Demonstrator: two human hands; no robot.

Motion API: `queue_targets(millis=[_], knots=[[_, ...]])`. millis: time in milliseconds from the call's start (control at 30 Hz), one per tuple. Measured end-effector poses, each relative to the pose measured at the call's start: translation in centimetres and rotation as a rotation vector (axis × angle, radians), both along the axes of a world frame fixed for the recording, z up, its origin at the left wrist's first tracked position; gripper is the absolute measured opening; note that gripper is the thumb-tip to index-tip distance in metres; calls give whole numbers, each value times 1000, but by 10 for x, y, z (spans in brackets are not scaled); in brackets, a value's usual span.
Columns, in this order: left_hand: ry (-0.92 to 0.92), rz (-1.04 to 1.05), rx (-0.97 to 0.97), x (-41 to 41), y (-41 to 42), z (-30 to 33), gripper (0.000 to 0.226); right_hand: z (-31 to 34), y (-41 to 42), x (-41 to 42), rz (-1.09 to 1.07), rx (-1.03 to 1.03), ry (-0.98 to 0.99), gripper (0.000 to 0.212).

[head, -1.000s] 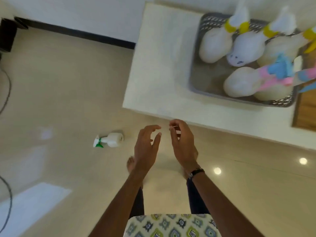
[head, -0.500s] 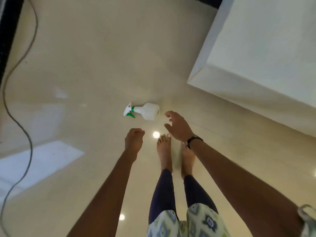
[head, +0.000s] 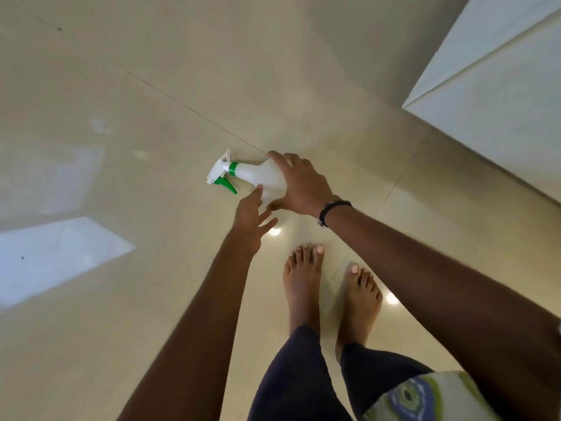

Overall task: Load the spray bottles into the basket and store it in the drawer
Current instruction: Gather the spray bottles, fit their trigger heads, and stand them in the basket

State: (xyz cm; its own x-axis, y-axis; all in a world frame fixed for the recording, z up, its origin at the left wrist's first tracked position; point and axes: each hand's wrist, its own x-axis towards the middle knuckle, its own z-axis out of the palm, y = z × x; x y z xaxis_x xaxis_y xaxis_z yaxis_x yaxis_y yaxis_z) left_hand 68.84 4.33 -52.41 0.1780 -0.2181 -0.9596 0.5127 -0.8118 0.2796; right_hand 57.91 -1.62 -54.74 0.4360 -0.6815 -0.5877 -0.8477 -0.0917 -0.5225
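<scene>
A white spray bottle [head: 258, 174] with a green trigger lies on its side on the shiny floor [head: 151, 86]. The right hand [head: 303, 186] is spread over its fat end, fingers apart, not yet closed. The left hand [head: 250, 215] is open just beside it.

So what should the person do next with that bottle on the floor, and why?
Probably close the right hand around the spray bottle and lift it. The bottle lies on its side on the floor, the right hand is spread over its body, and the left hand is open beside it.
</scene>
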Motion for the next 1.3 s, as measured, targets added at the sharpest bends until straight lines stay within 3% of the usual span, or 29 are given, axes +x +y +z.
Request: queue_targets(millis=[133, 333, 833, 1033, 1300], knots=[[53, 62, -103, -2, -2, -5, 23, -1, 5, 1, -93, -26, -40, 93], [49, 10, -108, -4, 1, 46, 32, 57, 14, -16, -191, -26, -79, 93], [32, -425, -463, -12, -79, 356, 42, 374, -5, -49, -724, -114, -477, 91], [18, -640, -607, -65, -128, 441, 35, 440, -31, -107, -745, -178, -592, 91], [-52, -813, -798, -209, -160, 480, 30, 468, -40, -231, -859, -326, -549, 94]])
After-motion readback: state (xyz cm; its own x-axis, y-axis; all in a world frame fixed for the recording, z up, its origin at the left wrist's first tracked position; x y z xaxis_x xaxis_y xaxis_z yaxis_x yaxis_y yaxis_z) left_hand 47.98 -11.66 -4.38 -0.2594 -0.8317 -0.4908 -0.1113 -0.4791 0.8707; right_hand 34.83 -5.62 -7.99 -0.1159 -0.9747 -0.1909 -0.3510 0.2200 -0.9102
